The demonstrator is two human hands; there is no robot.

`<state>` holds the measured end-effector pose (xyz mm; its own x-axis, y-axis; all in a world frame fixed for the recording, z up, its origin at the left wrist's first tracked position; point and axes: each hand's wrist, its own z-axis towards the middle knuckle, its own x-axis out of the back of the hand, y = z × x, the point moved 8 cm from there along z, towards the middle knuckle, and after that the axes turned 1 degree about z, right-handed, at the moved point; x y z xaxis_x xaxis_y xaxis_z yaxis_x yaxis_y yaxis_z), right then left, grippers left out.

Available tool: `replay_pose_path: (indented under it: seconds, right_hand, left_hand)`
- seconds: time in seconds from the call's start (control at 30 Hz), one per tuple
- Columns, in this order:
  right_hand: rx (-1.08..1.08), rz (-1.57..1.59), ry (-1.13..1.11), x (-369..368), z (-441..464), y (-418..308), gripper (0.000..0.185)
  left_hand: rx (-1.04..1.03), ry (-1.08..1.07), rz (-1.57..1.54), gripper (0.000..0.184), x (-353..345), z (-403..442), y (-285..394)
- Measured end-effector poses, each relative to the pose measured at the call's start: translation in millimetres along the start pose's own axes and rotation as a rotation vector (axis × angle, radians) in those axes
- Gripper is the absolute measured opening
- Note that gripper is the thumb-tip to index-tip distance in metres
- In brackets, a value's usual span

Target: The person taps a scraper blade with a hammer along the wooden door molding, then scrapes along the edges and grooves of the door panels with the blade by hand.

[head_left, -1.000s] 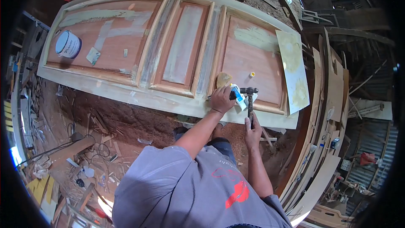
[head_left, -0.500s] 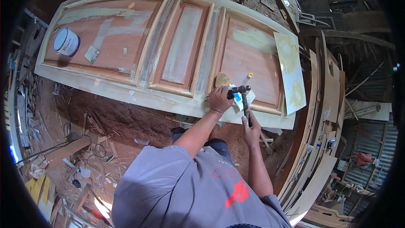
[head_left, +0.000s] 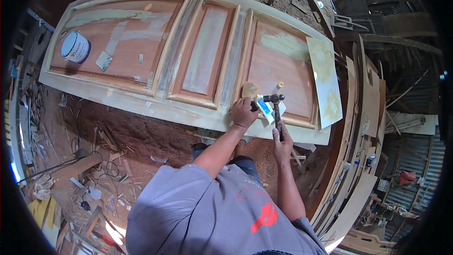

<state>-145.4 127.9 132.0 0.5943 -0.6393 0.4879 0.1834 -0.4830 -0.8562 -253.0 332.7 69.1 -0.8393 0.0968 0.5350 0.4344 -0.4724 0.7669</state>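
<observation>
My right hand [head_left: 282, 145] is wrapped round the handle of a hammer [head_left: 277, 119], whose dark head is raised beside my left hand. My left hand [head_left: 242, 112] is closed at the near edge of the panelled wooden door [head_left: 188, 113], around a short dark-ended tool [head_left: 255, 106]. The rest of that tool is hidden by the fingers, so I cannot tell its kind. Partly behind the hammer lies a white and blue tube [head_left: 263, 106]. A yellowish flat piece [head_left: 249, 89] rests just beyond my left hand. A small yellow-topped container [head_left: 280, 85] stands on the right panel.
On the left panel are a white tub [head_left: 75, 47], a stained pad [head_left: 104, 61] and a small block [head_left: 140, 58]. A smeared white sheet [head_left: 325, 82] overlaps the door's right end. Long boards [head_left: 351, 160] lean at the right. Wood scraps and cables litter the ground.
The hammer has shifted slightly right and a little upward. My left hand has moved slightly left, and more of the blue and white tube shows.
</observation>
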Motion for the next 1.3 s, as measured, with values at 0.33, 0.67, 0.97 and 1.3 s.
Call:
replay_pose_path:
  seconds: [0.33, 0.67, 0.97, 1.3]
  right_hand:
    - [-0.182, 0.06, 0.149, 43, -42, 42, 0.056]
    - [-0.186, 0.063, 0.112, 26, -61, 60, 0.054]
    - [-0.173, 0.117, 0.132, 29, -61, 73, 0.054]
    - [-0.203, 0.1, 0.14, 43, -67, 74, 0.053]
  left_hand:
    - [0.569, -0.392, -0.04, 0.051, 87, -40, -80]
    - [0.331, -0.86, 0.178, 0.065, 75, -63, -54]
    - [0.002, -0.805, 0.145, 0.062, 35, -53, -3]
    - [0.049, -0.984, 0.499, 0.107, 39, -51, -20]
